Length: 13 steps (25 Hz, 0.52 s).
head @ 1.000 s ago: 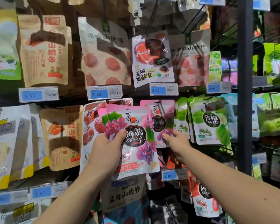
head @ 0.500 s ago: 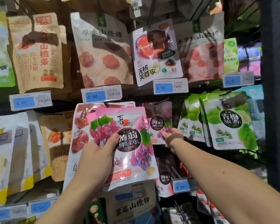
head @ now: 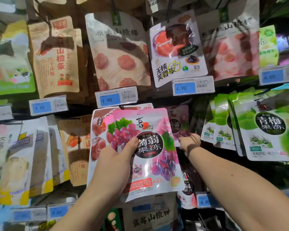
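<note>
Head view showed the thumb of the left hand pressed across the front of a pink grape jelly pouch. The other fingers were hidden behind it. The pouch was pinched flat, upright and face-forward, likely to keep its label readable and its top free for a hook. It was held in front of the rack, overlapping a red-fruit pouch on the left. The right hand reached past it to the hanging grape pouches of the same kind. Its fingertips met their lower edge, but whether they gripped or only steadied them could not be told. That reach probably served to hold the row still. Green plum pouches hung just beside on the right, with a blue price tag above.
</note>
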Each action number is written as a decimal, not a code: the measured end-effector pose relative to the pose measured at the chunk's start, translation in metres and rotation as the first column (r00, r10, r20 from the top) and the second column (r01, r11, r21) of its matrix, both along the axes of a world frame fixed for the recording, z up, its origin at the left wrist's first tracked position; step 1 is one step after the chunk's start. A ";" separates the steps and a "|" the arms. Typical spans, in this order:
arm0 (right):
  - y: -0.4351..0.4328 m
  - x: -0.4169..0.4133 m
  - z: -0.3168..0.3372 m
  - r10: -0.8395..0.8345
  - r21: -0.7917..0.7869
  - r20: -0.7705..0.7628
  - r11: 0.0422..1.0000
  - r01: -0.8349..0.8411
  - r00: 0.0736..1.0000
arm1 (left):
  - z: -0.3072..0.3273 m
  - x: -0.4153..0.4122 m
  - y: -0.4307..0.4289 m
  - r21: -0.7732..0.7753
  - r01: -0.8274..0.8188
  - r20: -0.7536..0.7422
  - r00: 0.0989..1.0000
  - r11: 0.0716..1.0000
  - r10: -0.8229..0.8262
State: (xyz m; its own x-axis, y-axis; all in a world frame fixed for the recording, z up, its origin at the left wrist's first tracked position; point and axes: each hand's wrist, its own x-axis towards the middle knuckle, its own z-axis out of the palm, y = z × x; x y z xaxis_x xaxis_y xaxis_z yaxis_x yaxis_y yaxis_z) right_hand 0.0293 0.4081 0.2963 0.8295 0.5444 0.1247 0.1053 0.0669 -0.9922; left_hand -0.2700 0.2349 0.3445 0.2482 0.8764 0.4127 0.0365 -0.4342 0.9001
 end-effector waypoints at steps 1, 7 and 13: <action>0.001 -0.001 0.001 -0.023 -0.012 0.006 1.000 0.023 1.000 | 0.000 0.000 0.001 0.005 0.002 -0.008 1.000 1.000 -0.002; 0.005 -0.006 0.015 -0.068 -0.104 -0.032 0.992 0.064 0.997 | 0.002 0.001 0.001 0.060 0.001 -0.035 0.999 0.998 0.001; -0.016 -0.020 0.003 0.092 -0.001 -0.123 0.996 -0.093 0.988 | 0.001 0.002 -0.003 0.082 0.014 -0.007 1.000 0.997 -0.014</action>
